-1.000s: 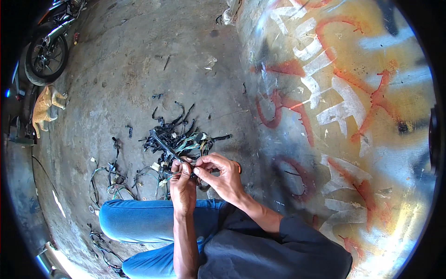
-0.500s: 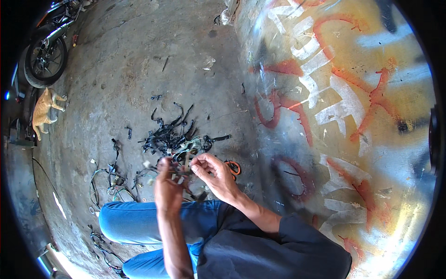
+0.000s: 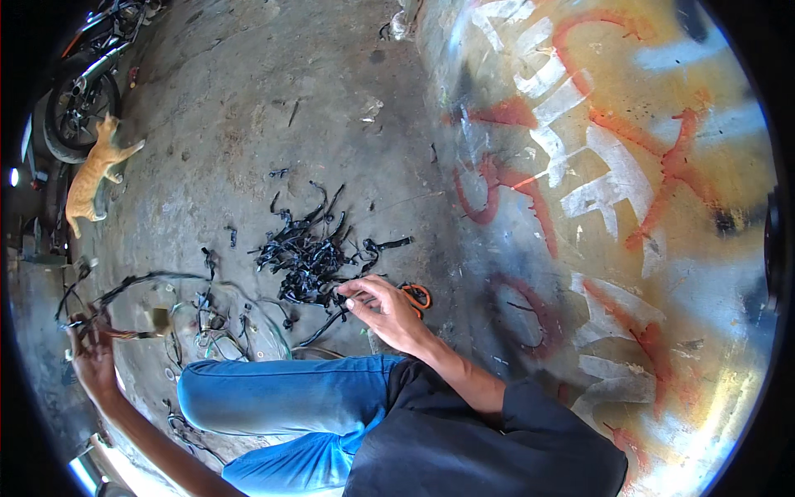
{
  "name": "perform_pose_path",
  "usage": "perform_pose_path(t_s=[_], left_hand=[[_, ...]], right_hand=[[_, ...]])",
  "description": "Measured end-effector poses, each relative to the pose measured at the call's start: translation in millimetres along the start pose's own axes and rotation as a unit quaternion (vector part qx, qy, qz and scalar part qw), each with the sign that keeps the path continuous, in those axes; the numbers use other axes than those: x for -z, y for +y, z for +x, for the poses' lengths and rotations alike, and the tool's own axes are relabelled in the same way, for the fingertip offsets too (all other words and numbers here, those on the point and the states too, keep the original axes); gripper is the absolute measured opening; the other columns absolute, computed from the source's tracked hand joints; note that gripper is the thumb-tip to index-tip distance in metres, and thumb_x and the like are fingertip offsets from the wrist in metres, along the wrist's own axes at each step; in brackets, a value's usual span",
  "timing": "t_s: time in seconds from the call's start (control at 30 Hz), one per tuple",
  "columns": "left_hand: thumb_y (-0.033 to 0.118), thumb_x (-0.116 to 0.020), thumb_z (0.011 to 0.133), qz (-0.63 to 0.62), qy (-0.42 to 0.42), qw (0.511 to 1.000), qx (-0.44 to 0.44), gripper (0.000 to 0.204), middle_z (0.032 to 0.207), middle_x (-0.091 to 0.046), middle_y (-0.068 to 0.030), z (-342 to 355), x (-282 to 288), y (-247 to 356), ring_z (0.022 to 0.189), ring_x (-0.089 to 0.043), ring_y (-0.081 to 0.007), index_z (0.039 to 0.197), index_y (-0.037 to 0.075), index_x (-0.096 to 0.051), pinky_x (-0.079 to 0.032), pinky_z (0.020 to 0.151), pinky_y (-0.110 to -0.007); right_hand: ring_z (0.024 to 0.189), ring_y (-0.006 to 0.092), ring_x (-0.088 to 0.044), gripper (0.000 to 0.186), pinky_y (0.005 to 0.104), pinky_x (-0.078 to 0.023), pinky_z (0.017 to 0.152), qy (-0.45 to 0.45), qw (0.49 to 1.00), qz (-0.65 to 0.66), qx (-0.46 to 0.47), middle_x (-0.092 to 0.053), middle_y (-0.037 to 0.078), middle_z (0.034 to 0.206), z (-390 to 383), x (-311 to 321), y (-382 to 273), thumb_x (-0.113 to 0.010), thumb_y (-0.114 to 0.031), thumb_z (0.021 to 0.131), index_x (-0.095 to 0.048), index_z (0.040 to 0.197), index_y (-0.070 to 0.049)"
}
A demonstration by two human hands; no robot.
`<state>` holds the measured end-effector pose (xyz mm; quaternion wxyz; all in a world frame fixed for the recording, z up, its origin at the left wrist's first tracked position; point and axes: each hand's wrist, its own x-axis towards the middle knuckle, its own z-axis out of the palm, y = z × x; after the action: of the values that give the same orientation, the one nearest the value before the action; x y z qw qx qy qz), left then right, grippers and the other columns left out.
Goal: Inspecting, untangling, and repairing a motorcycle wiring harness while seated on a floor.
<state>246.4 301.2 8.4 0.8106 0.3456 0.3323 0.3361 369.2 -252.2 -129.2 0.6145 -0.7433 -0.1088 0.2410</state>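
My left hand (image 3: 95,360) reaches out to the far left, its fingers closed round a wiring harness. Part of the harness, a black-wrapped run (image 3: 147,280), arches to the right from it, and a brown wire bundle (image 3: 132,335) leads off beside a pale connector. Blur hides the exact grip. Over my bent knee, my right hand (image 3: 387,316) has thumb and forefinger apart, with nothing visible between them. Just beyond its fingertips lies a tangled heap of black strips (image 3: 302,253). A black cable (image 3: 325,329) runs close below the thumb.
More loose wiring (image 3: 217,327) lies on the concrete floor left of the heap, and another harness (image 3: 186,435) beside my legs. An orange ring-shaped item (image 3: 418,296) sits near my right hand. A painted wall (image 3: 613,190) rises on the right. An orange cat (image 3: 93,182) stands near a motorcycle wheel (image 3: 81,112).
My left hand has swung from beside the right hand to the far left, drawing the harness out. My right hand has barely moved. The cat has moved slightly and turned its head up.
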Motion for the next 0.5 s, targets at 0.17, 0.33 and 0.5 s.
perform_pose_path(t_s=[0.17,0.33,0.5], left_hand=[[0.017,-0.05,0.105,-0.011,0.045,0.992,-0.118,0.03,0.14,-0.054,-0.0271,-34,46,75,0.134,-0.047,-0.0458,0.123,-0.004,-0.059,-0.037,0.116,-0.059],[0.018,-0.055,0.102,-0.069,-0.09,0.969,-0.218,0.027,0.137,-0.053,-0.0305,-81,120,95,0.138,-0.04,-0.0485,0.115,-0.006,-0.056,-0.033,0.118,-0.06],[0.02,-0.053,0.104,-0.013,0.207,0.916,-0.343,0.033,0.142,-0.045,-0.0256,-174,126,89,0.135,-0.042,-0.052,0.125,-0.005,-0.053,-0.043,0.109,-0.058]], right_hand=[[0.1,0.0129,-0.064,0.022,0.0285,-0.053,0.086,-0.028,0.999,0.025,0.038,-0.063,0.004,0.116,26,-18,-25,-0.062,-0.011,0.099,-0.067,0.118,-0.002],[0.091,0.0116,-0.065,0.018,0.027,-0.053,0.083,-0.079,0.983,0.143,0.083,-0.066,0.005,0.107,77,-75,-78,-0.06,-0.005,0.098,-0.068,0.113,-0.001],[0.09,0.0119,-0.064,0.018,0.0269,-0.054,0.083,-0.173,0.959,0.158,0.162,-0.067,0.007,0.106,104,-151,-144,-0.057,-0.003,0.099,-0.067,0.114,0.0]])
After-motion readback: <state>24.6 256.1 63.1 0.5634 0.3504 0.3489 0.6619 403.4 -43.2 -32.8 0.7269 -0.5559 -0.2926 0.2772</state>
